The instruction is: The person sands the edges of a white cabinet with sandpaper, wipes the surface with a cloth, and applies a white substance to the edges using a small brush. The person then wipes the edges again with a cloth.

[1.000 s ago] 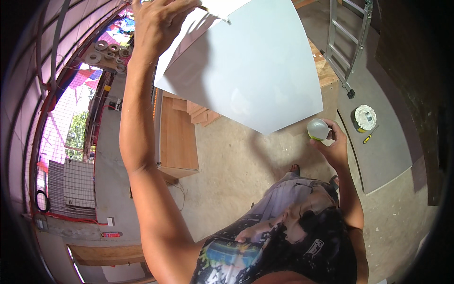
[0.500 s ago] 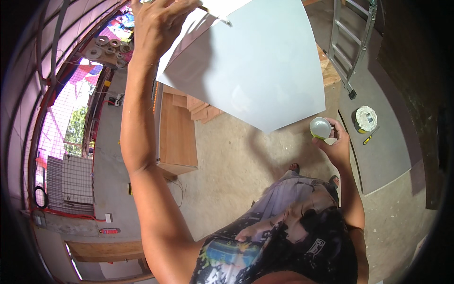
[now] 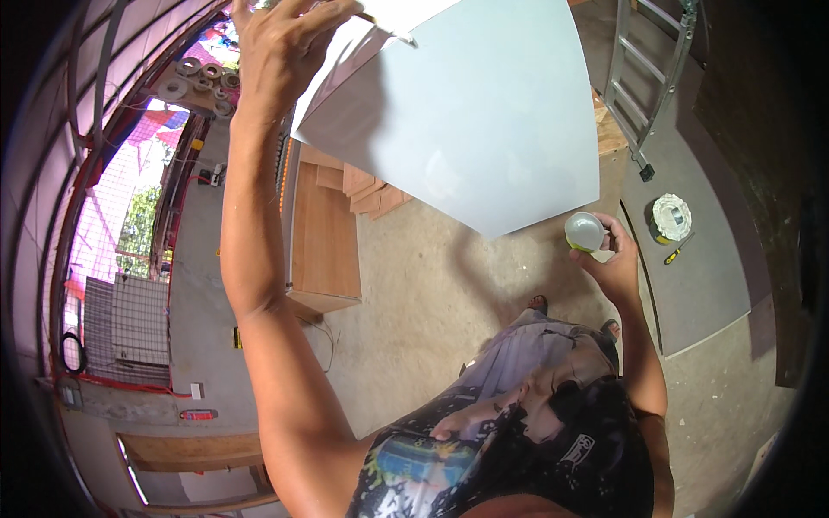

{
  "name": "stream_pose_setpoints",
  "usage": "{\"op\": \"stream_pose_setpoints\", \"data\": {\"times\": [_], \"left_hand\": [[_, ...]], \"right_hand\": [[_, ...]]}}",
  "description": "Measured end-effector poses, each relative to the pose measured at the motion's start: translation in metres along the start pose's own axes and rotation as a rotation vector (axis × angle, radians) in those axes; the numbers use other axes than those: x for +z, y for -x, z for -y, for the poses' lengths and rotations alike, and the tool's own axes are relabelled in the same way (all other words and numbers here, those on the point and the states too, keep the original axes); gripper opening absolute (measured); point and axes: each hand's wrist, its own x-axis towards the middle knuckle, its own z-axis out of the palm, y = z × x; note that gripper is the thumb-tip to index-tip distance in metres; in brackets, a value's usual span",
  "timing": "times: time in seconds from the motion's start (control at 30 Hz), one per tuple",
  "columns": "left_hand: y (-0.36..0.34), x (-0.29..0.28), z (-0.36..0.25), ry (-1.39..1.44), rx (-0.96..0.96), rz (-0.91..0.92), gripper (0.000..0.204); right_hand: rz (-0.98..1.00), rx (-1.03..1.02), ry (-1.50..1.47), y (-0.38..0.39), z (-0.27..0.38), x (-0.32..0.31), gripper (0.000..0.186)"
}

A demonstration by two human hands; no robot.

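My left hand (image 3: pixel 289 43) is raised at the top of a large white sheet (image 3: pixel 471 129), its fingers closed on a slim brush-like tool (image 3: pixel 389 31) with a dark handle and pale tip, held against or just over the sheet. A shadow falls across the sheet's left part. My right hand (image 3: pixel 615 263) grips a small cup (image 3: pixel 585 231) with a pale inside and green outside, just below the sheet's lower right corner. To its right stand an open tub (image 3: pixel 671 216) with a crumpled white top and a small yellow-handled tool (image 3: pixel 677 250).
An aluminium ladder (image 3: pixel 643 73) lies on grey boards (image 3: pixel 704 293) at the right. A wooden cabinet (image 3: pixel 324 242) and stacked wood pieces (image 3: pixel 367 190) are below the sheet. Rolls (image 3: pixel 190 82) sit by a mesh-covered opening (image 3: pixel 129 224) on the left. My feet (image 3: pixel 537 304) are on the concrete floor.
The view has shifted slightly, with the sheet and cabinet a little higher and further right in the picture. My right hand with the cup is slightly higher. Both grips look the same.
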Motion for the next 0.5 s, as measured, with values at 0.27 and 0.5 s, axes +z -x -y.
{"op": "stream_pose_setpoints", "data": {"times": [0.27, 0.5], "left_hand": [[-0.011, -0.012, -0.015, 0.135, -0.079, -0.012, 0.013], [0.032, -0.002, 0.016, -0.118, -0.001, 0.013, 0.021]], "right_hand": [[-0.001, -0.014, -0.001, 0.001, -0.001, 0.005, 0.056], [0.002, -0.008, -0.027, 0.005, -0.002, 0.009, 0.057]]}}
